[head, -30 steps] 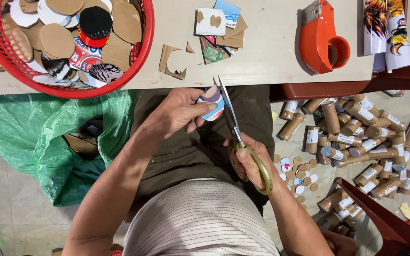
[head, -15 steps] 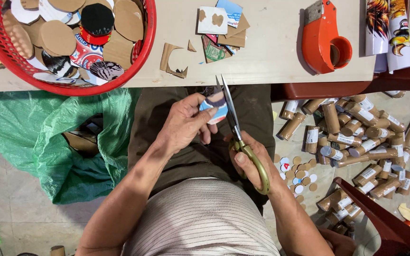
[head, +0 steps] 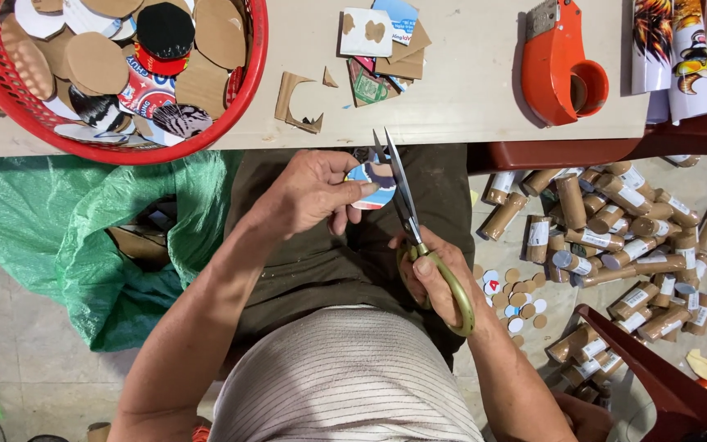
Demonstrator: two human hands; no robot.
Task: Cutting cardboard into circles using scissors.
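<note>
My left hand (head: 308, 192) pinches a small printed cardboard piece (head: 374, 182), blue and white, over my lap just below the table edge. My right hand (head: 435, 274) grips the yellow handles of a pair of scissors (head: 407, 217). The blades point up toward the table, slightly apart, with the card piece between them. Part of the card is hidden behind my left fingers.
A red basket (head: 243, 78) of cut cardboard discs sits on the table at top left. Card scraps (head: 378, 49) and an orange tape dispenser (head: 562, 69) lie further right. A green sack (head: 75, 237) hangs at my left. Several cardboard tubes (head: 615, 237) and small discs (head: 517, 295) litter the floor at right.
My left hand has turned the card piece slightly against the blades. The scissors stay in nearly the same place, cutting along its edge.
</note>
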